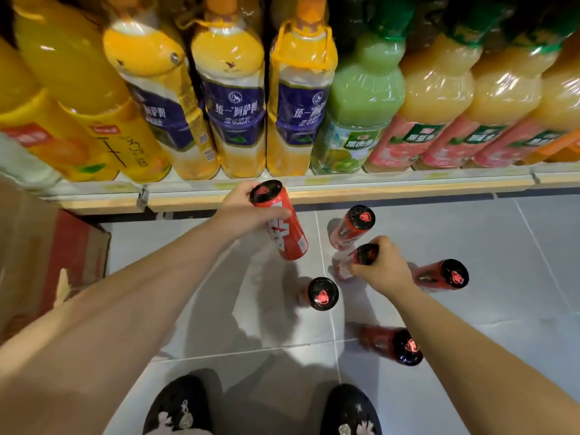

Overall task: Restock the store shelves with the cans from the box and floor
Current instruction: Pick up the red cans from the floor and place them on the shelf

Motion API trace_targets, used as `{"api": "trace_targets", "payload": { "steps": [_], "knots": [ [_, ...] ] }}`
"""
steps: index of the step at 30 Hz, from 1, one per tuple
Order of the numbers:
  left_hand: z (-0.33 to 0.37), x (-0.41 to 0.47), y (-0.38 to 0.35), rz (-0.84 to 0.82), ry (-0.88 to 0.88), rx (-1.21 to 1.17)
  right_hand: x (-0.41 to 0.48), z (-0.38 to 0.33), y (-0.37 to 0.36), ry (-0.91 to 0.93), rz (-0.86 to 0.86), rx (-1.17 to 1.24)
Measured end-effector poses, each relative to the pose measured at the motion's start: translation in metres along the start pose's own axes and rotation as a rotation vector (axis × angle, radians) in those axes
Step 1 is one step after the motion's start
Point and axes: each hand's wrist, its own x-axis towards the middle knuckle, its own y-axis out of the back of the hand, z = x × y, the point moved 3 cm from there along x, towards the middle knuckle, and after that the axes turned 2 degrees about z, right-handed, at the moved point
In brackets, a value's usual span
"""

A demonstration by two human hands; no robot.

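Observation:
Several tall red cans with black tops stand on the grey tiled floor in front of the shelf. My left hand (243,208) grips one red can (284,230) near its top, lifted and tilted just below the shelf edge (376,191). My right hand (384,266) is closed around the top of a second can (364,255) that stands on the floor. Other cans stand loose around it: one behind (354,226), one to the right (445,274), one in front (321,293) and one nearest my feet (392,343).
The shelf holds a tight row of large juice and tea bottles (232,98) along its front. An open cardboard box (47,262) sits on the floor at the left. My black shoes (182,406) are at the bottom edge.

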Motion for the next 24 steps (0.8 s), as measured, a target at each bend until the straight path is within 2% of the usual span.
{"api": "trace_targets", "payload": {
  "steps": [3, 8, 12, 18, 22, 24],
  "knots": [
    [0.022, -0.016, 0.01, 0.03, -0.058, -0.006, -0.01, -0.021, 0.017, 0.055, 0.032, 0.177],
    [0.086, -0.045, 0.015, 0.023, -0.233, -0.133, -0.039, -0.083, 0.072, 0.252, 0.158, 0.373],
    [0.162, -0.071, 0.031, 0.115, -0.366, -0.166, -0.057, -0.148, 0.136, 0.485, 0.313, 0.415],
    [0.278, -0.115, 0.063, 0.223, -0.653, -0.119, -0.081, -0.225, 0.233, 0.681, 0.547, 0.519],
    [0.338, -0.146, 0.083, 0.247, -0.845, -0.048, -0.096, -0.267, 0.289, 0.814, 0.595, 0.545],
    [0.362, -0.157, 0.091, 0.274, -0.924, -0.013, -0.105, -0.289, 0.314, 0.881, 0.612, 0.483]
  ]
}}
